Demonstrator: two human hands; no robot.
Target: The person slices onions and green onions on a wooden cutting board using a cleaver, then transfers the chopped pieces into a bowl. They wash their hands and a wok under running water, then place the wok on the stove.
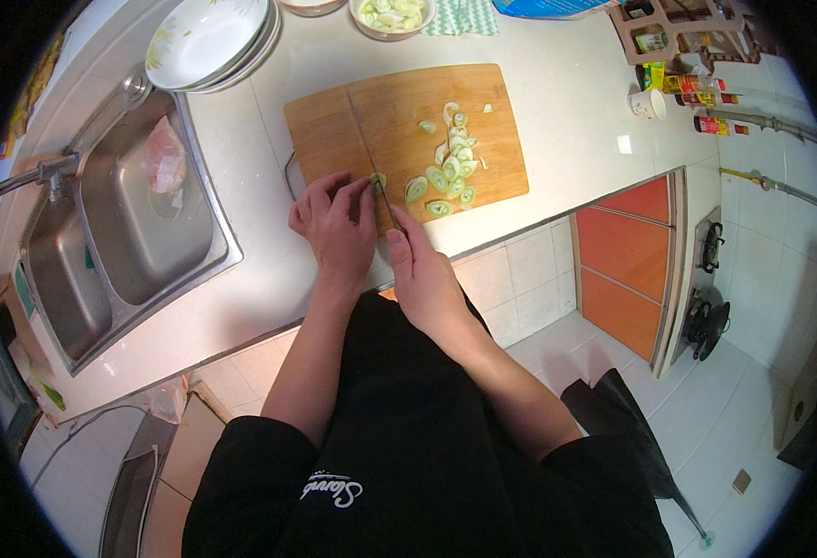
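Observation:
In the head view, my right hand (419, 272) grips the handle of a kitchen knife (365, 136). Its blade, seen nearly edge-on, crosses the wooden cutting board (325, 132) away from me. My left hand (339, 223) is bent over the board's near left part, fingertips against a piece of green onion (378, 183) beside the blade. Most of what those fingers cover is hidden. To the right of the knife lie several loose green onion slices (452, 167), pale green with white rings, scattered on the board.
A steel double sink (164, 160) at left holds a clear plastic bag of pinkish food (165, 157). Stacked plates (206, 42) and a bowl of pale slices (391, 17) stand behind the board. A paper cup (647, 104) and bottles (694, 85) are at right. The counter edge (513, 234) runs before me.

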